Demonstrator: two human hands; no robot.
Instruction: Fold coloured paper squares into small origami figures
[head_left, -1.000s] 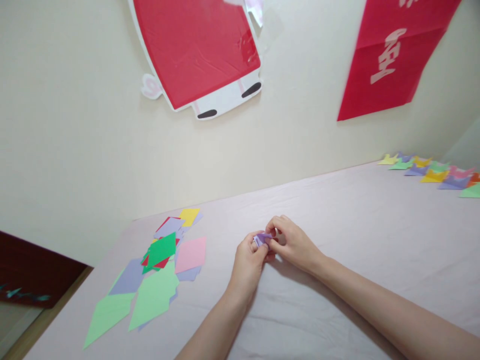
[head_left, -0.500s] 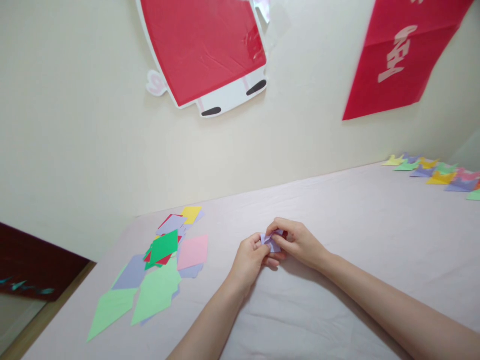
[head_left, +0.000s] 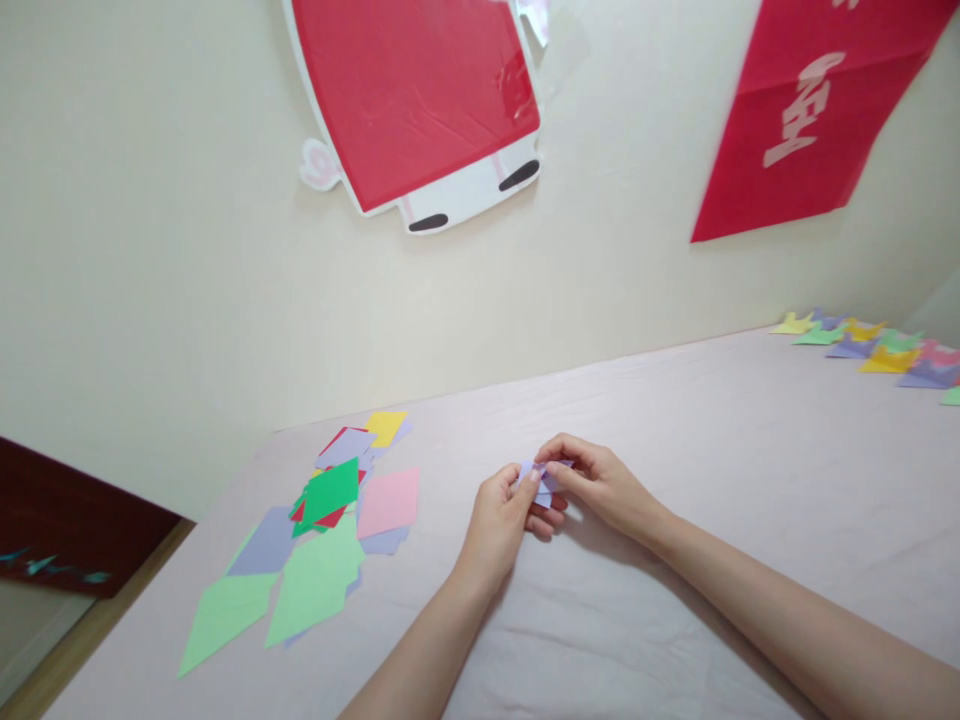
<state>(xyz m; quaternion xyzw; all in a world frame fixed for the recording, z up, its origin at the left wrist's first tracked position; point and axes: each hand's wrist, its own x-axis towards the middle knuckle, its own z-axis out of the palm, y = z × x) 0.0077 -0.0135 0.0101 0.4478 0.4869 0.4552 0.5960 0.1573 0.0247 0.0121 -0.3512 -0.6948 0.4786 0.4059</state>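
A small folded piece of purple paper (head_left: 545, 491) is held between my two hands, just above the pale sheet. My left hand (head_left: 504, 515) grips its left side, with the thumb on top and the fingers curled underneath. From the right, my right hand (head_left: 592, 475) pinches the paper's upper edge between thumb and fingers. Parts of the paper are hidden by the fingers, so its exact folds cannot be made out.
Loose coloured paper squares lie on the left, among them a dark green sheet (head_left: 330, 495), a pink sheet (head_left: 388, 503) and light green sheets (head_left: 315, 585). Rows of folded paper shapes (head_left: 889, 358) stand at the far right. A wall (head_left: 600, 280) rises behind the sheet-covered surface (head_left: 675, 420).
My left thumb has shifted up over the purple paper, and my right fingers have changed their pinch along its upper edge. The view has shifted slightly.
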